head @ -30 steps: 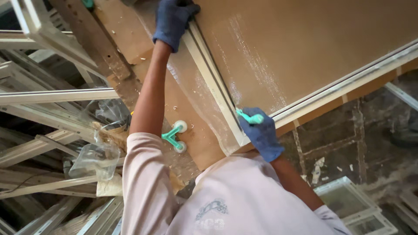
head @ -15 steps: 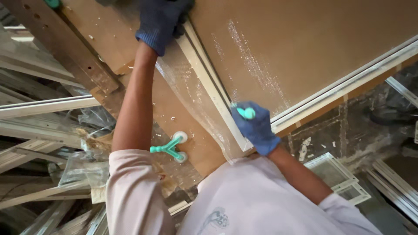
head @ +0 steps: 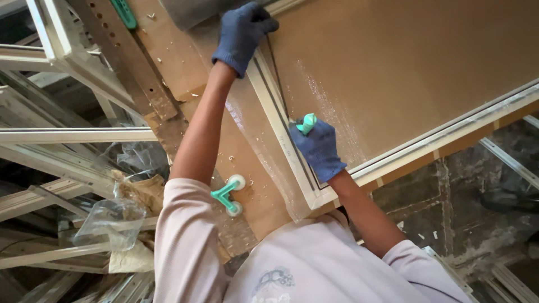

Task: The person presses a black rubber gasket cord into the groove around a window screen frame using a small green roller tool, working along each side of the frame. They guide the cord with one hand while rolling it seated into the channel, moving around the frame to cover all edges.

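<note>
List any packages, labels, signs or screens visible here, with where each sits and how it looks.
No labels, signs or screens show.
Clear plastic bag: crumpled and see-through, on the frame pile beside the left arm.
Brown paper wrapping: torn and tan, just above that bag.
Printed emblem: small grey-blue mark on the pale pink shirt, bottom centre.
The left hand and right hand, both in blue gloves, touch no packaging.

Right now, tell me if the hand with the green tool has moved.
Yes. The right hand with the green tool has slid along the window frame, away from its near corner, toward the left hand.
</note>
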`<action>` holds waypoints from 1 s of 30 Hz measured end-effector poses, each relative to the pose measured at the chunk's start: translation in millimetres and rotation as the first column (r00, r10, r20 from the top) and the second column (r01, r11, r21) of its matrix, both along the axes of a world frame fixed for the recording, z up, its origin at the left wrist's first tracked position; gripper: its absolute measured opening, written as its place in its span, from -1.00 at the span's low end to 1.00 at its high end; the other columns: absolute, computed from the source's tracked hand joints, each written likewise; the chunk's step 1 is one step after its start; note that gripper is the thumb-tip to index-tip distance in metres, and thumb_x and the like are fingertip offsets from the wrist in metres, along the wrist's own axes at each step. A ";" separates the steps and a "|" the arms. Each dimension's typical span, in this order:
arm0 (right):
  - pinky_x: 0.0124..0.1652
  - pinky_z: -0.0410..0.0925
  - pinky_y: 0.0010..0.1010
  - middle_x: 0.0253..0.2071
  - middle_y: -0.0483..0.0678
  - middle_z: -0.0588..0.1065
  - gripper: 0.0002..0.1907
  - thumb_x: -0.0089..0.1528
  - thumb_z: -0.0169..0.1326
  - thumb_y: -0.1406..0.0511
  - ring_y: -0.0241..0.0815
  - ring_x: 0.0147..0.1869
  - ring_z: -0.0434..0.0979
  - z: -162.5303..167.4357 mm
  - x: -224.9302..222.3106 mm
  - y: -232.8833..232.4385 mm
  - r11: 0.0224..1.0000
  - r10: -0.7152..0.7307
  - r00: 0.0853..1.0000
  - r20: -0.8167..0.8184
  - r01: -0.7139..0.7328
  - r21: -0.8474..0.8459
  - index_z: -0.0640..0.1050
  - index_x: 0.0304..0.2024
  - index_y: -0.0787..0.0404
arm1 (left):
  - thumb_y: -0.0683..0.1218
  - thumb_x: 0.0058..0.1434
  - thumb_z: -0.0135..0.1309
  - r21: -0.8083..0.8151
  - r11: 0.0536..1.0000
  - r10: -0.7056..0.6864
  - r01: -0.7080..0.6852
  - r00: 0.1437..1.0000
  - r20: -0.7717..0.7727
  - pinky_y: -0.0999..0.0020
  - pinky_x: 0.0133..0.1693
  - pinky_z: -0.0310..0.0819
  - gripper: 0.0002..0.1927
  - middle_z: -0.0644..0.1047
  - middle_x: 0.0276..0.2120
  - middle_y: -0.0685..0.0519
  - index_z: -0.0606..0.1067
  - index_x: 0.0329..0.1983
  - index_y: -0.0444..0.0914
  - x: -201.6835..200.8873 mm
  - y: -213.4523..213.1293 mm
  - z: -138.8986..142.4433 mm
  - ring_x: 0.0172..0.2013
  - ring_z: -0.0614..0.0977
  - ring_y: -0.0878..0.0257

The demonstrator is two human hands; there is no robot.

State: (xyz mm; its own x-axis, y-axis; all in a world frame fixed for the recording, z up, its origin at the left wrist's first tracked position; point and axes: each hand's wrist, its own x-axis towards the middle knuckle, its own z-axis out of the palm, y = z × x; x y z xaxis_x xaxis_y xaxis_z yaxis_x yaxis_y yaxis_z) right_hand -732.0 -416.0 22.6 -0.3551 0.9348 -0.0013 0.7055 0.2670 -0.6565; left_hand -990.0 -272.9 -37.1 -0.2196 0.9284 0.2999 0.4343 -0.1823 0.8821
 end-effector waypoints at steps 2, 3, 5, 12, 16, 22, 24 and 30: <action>-0.35 0.39 -0.19 -0.48 0.08 0.53 -0.80 0.23 0.24 0.28 0.09 -0.38 0.57 -1.2 0.1 -0.4 1.000 0.007 1.000 -0.001 -0.007 0.007 0.57 -0.43 0.23 | 0.01 0.13 0.37 -0.012 1.000 0.028 -0.029 0.998 -0.056 0.22 -0.35 0.54 -0.75 0.65 -0.44 -0.08 0.64 -0.32 -0.26 1.7 2.8 -2.2 -0.43 0.70 0.07; -0.36 0.39 -0.19 -0.48 0.08 0.53 -0.80 0.23 0.25 0.28 0.09 -0.39 0.57 -1.1 0.6 -1.3 1.000 0.012 1.000 -0.002 -0.012 0.010 0.56 -0.43 0.24 | 0.03 0.14 0.35 -0.047 0.997 0.063 -0.066 0.996 -0.065 0.20 -0.35 0.53 -0.75 0.65 -0.45 -0.07 0.65 -0.32 -0.24 2.0 3.8 -2.6 -0.42 0.70 0.05; -0.37 0.39 -0.20 -0.46 0.06 0.54 -0.83 0.22 0.23 0.28 0.06 -0.39 0.58 0.1 1.3 -3.0 1.000 -0.004 0.999 -0.036 0.004 0.002 0.58 -0.40 0.22 | 0.07 0.14 0.32 -0.100 0.990 0.097 -0.103 0.993 -0.067 0.18 -0.33 0.53 -0.74 0.65 -0.45 -0.07 0.66 -0.32 -0.22 -0.6 7.5 -6.0 -0.42 0.69 0.04; -0.40 0.36 -0.18 -0.50 0.08 0.53 -0.86 0.23 0.23 0.31 0.09 -0.43 0.55 -6.8 -26.2 33.2 0.953 0.153 0.978 0.140 -0.183 0.242 0.60 -0.38 0.25 | 0.11 0.16 0.26 -0.237 0.971 0.012 -0.014 1.000 -0.008 0.17 -0.30 0.54 -0.69 0.65 -0.45 -0.07 0.64 -0.35 -0.24 -14.8 18.4 -20.3 -0.41 0.71 0.05; -0.42 0.36 -0.21 -0.57 0.06 0.51 -0.76 0.22 0.25 0.26 0.04 -0.49 0.56 -22.0 -56.0 71.9 1.000 -0.011 0.996 -0.088 0.009 -0.024 0.56 -0.49 0.24 | 0.10 0.16 0.29 -0.109 0.990 0.074 -0.090 0.986 -0.148 0.12 -0.36 0.50 -0.66 0.63 -0.47 -0.14 0.64 -0.38 -0.29 -13.2 20.5 -25.0 -0.43 0.67 -0.04; -0.41 0.35 -0.17 -0.58 0.11 0.49 -0.71 0.20 0.23 0.25 0.08 -0.50 0.54 -14.2 -59.6 77.7 0.997 -0.053 0.995 -0.084 0.048 -0.062 0.52 -0.54 0.28 | 0.10 0.18 0.25 -0.260 0.965 0.055 -0.021 0.990 0.126 0.22 -0.34 0.56 -0.69 0.67 -0.41 -0.05 0.65 -0.23 -0.23 -9.5 22.6 -5.0 -0.47 0.71 0.09; -0.41 0.34 -0.15 -0.57 0.13 0.49 -0.69 0.21 0.23 0.23 0.11 -0.49 0.54 -12.0 -58.4 77.3 0.999 -0.036 0.998 -0.057 0.034 -0.041 0.53 -0.54 0.27 | 0.15 0.15 0.32 -0.143 0.972 0.184 -0.184 0.983 -0.017 0.20 -0.32 0.55 -0.61 0.67 -0.39 -0.06 0.64 -0.16 -0.23 -7.1 13.2 4.5 -0.40 0.70 0.06; -0.38 0.37 -0.10 -0.52 0.14 0.53 -0.71 0.21 0.25 0.17 0.15 -0.42 0.57 -14.1 -58.4 78.9 1.000 -0.016 1.000 -0.025 0.017 0.010 0.60 -0.48 0.24 | 0.23 0.18 0.31 0.076 0.717 0.657 -0.693 0.635 -0.406 0.10 0.05 0.43 -0.44 0.58 -0.05 -0.15 0.51 0.03 -0.25 25.8 -57.8 15.9 0.03 0.54 -0.09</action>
